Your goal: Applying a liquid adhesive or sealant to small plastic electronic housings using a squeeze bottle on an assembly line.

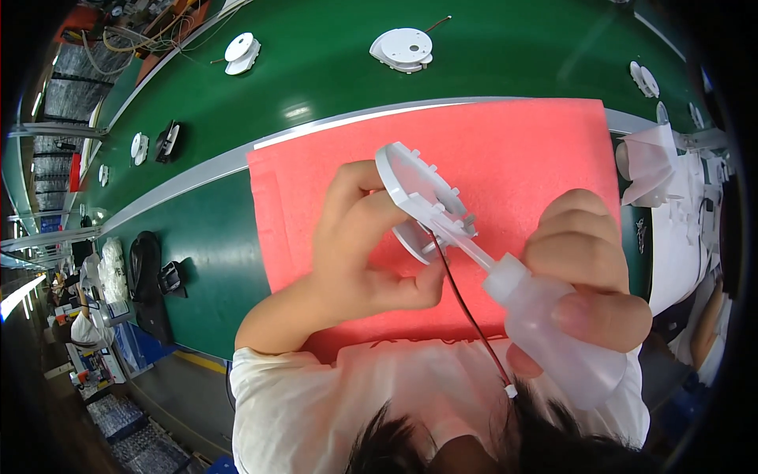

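Observation:
Above a pink foam mat [521, 150], my left hand [347, 245] grips a white plastic housing [422, 186] by its edge, fingers behind it and thumb below. The housing is tilted, with small tabs along its rim. A dark red and black cable [466, 308] hangs from it and ends in a small white connector [511, 390]. My right hand [584, 261] is wrapped round a translucent squeeze bottle [560, 340] with a white cap. The bottle's thin nozzle points up and left into the housing; whether its tip touches the plastic I cannot tell.
Beyond the mat, a green conveyor belt [332, 63] carries several white housings [404, 47] and a black part [166, 142]. Dark objects [146, 276] lie on the green table at left. White sheets [651, 162] hang at right, near another person's arm [707, 324].

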`<state>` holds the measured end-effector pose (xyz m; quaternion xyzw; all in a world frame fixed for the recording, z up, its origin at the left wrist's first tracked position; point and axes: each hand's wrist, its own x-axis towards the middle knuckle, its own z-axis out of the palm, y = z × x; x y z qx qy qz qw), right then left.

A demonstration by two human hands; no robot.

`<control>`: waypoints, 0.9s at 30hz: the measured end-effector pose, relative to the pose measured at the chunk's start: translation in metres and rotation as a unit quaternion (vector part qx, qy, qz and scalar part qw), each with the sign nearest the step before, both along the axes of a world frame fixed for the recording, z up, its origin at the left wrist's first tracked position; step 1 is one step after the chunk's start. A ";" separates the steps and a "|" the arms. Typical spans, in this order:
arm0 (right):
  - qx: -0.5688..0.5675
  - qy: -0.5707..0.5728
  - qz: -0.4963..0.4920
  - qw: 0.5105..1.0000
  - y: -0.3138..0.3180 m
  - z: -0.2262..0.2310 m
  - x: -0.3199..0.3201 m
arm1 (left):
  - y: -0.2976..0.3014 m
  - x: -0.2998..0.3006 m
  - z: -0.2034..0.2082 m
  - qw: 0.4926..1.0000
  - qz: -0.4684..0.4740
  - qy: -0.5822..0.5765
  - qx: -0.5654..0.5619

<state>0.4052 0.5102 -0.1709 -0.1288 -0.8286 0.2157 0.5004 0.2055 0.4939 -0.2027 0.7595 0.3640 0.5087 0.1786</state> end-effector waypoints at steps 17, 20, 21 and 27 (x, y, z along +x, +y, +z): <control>-0.004 -0.022 -0.049 0.999 -0.009 0.000 -0.006 | -0.002 -0.005 -0.004 1.000 -0.006 -0.007 -0.010; 0.024 -0.046 -0.022 0.998 -0.008 0.000 -0.002 | -0.001 -0.008 -0.003 0.997 -0.038 -0.047 -0.043; 0.018 -0.044 -0.016 0.999 -0.009 0.000 -0.002 | 0.000 -0.009 -0.003 0.993 -0.066 -0.077 -0.067; 0.031 -0.039 -0.003 0.999 -0.009 -0.003 -0.005 | -0.008 -0.014 -0.005 0.929 -0.155 -0.248 -0.225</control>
